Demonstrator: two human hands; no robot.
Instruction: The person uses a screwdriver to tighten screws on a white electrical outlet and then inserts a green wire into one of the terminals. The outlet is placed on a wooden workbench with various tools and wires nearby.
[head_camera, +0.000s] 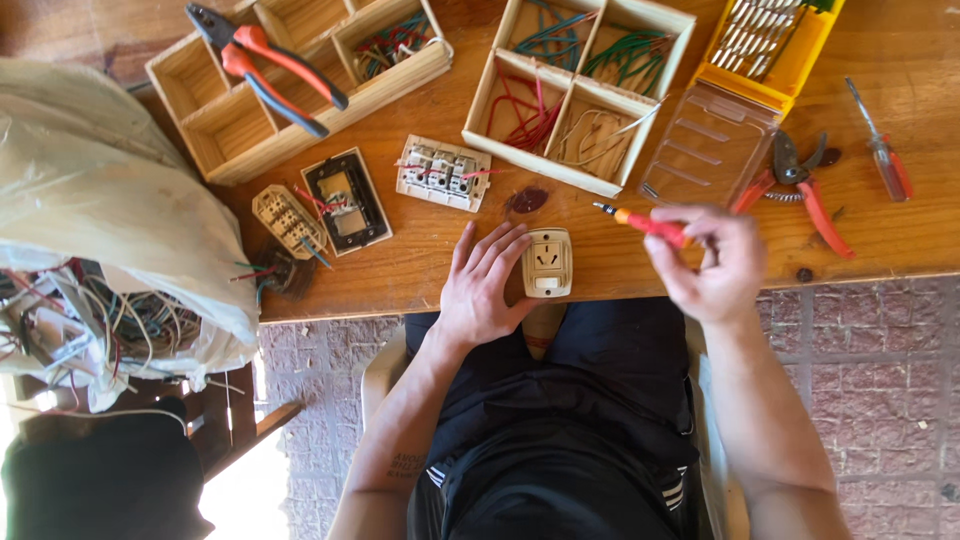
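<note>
Left hand (482, 285) rests open beside the beige socket (547, 262); right hand (712, 262) fingers pinch a red screwdriver (645, 222), tip pointing upper-left above it.

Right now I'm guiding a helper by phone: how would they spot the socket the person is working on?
On the wooden table, look at the near edge, just right of the left hand. The socket is cream, upright and closed, unlike the opened, wired switch parts farther back.

A worn wooden table (900, 240) with a dark knot stands over a floor of reddish-grey brick pavers (880, 370), bright daylight spilling across the ground at lower left
</note>
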